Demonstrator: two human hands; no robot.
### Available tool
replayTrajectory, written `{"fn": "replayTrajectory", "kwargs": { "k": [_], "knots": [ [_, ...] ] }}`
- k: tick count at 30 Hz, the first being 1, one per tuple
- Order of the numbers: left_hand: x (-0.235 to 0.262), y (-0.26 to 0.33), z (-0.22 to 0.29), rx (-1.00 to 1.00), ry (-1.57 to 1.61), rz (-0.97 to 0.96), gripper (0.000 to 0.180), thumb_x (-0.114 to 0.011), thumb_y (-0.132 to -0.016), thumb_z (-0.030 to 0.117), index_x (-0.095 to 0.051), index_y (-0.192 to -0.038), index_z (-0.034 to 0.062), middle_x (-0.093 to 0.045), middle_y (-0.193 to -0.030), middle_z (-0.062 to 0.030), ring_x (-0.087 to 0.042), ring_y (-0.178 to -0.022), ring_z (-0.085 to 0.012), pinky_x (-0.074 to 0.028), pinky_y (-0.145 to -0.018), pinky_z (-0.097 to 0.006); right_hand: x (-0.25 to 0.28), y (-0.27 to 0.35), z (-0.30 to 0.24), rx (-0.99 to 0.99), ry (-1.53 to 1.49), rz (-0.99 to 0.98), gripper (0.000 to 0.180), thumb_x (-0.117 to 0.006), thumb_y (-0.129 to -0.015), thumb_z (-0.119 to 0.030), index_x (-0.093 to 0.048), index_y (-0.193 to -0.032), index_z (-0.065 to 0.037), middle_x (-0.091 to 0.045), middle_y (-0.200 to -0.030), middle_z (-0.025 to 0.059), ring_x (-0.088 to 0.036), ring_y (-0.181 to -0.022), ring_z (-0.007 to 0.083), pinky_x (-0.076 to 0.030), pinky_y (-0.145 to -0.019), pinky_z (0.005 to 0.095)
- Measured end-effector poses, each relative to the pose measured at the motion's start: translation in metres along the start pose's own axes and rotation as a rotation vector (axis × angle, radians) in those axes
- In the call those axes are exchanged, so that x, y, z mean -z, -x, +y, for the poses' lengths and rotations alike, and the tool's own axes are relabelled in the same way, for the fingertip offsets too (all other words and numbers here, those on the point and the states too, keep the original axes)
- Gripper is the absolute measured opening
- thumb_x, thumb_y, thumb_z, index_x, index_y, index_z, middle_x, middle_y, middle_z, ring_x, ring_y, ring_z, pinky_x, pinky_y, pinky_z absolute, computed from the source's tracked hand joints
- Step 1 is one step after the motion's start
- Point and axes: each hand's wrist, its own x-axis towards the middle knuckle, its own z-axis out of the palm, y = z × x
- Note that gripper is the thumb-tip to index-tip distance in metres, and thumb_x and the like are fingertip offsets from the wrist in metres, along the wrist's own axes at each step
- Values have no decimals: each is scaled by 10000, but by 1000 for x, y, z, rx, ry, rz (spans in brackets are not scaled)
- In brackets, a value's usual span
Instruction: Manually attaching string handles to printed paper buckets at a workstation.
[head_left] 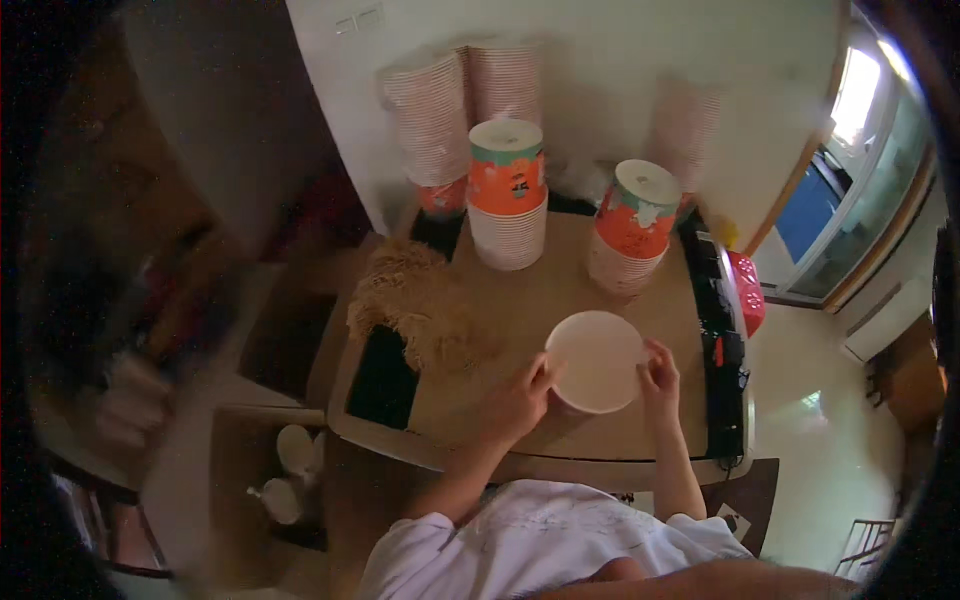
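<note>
Over the near part of the table I hold a round white paper tub (597,362) between my two hands. Its pale round face is turned up toward me; whether this is the open mouth or the base I cannot tell. My left hand (524,398) grips its left edge with thumb and bent fingers. At the right edge, my right hand (659,374) pinches the rim. Beyond it stand two stacks of paper tubs, the left stack (508,195) and the right stack (632,225), each topped by an upside-down orange and green tub.
Tall wrapped stacks of pale tubs (430,120) lean by the wall. A heap of tan shredded fibre (408,300) lies on the table's left. Small tools (730,348) line the right edge, beside a red basket (746,292). An open carton (262,425) with white pieces stands at lower left.
</note>
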Motion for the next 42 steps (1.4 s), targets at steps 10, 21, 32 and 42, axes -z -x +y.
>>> {"fn": "replayTrajectory", "kwargs": {
  "k": [10,21,32,42],
  "knots": [
    [-12,41,-88,540,337,246,241,-553,-821,127,-530,-1052,63,-529,-1047,-116,-571,-875,-214,-477,-634,-307,-2,-19,4,52,194,51,283,-495,-849,-59,-480,-1128,-13,-485,-744,-29,-418,-627,54,-353,-578,189],
    [20,-32,-146,578,-224,57,159,-541,-816,134,-595,-942,52,-554,-959,-114,-544,-856,-275,-466,-708,-367,20,-19,23,14,175,118,250,-539,-835,-68,-507,-1082,-49,-463,-756,-40,-375,-628,32,-327,-588,167],
    [34,-29,-72,386,98,-102,27,-586,-709,36,-586,-682,38,-581,-829,-141,-541,-846,-300,-445,-708,-414,35,11,-21,177,35,410,193,-524,-802,-22,-537,-995,-17,-491,-740,-16,-435,-632,38,-343,-568,160],
    [-5,47,39,617,553,-416,152,-639,-761,144,-629,-835,11,-642,-762,-107,-602,-661,-160,-470,-594,-303,-29,75,-16,-3,515,-663,231,-600,-763,-65,-580,-992,-44,-627,-796,97,-603,-638,143,-500,-576,318]
  ]
}}
